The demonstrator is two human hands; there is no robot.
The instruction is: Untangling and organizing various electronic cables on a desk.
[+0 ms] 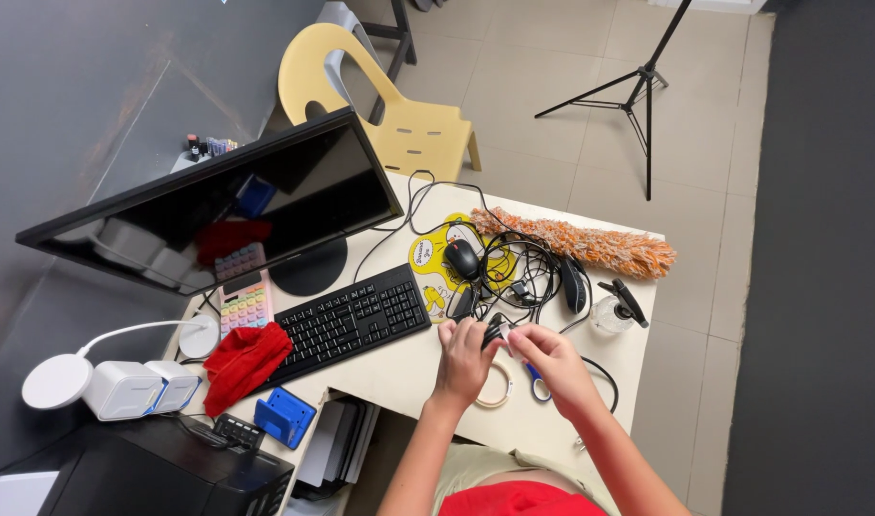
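- My left hand (464,355) is curled, fingers closed around a small black cable end (496,332) at the near middle of the desk (399,368); my right hand (550,358) meets it from the right, thumb and forefinger pinching a small pale bit at that same end; I cannot tell what the pale bit is.
- The cable end sits between my 2 hands, just above a roll of tape (500,387) lying flat on the desk; blue-handled scissors (538,384) lie partly under my right hand.
- What I hold is short and mostly hidden by my fingers; its long axis seems to run roughly left to right, from one hand to the other; which way it points I cannot tell.
- Risk 1, as I judge it: the cable leads back into the tangle of black cords (519,268) beside the black mouse (461,258) on the yellow mouse pad (426,256); a hard tug could drag the mouse or tighten the knot.
- Risk 2: the pale bit is held only by fingertips; a slip would drop it among the cords.
- Risk 3: the clear spray bottle (614,311) stands near the desk's right edge, close to the cords and the 2nd dark mouse (573,284); a snagged loop could tip it.
- The black keyboard (352,322) and the orange duster (576,244) lie well apart from my hands.
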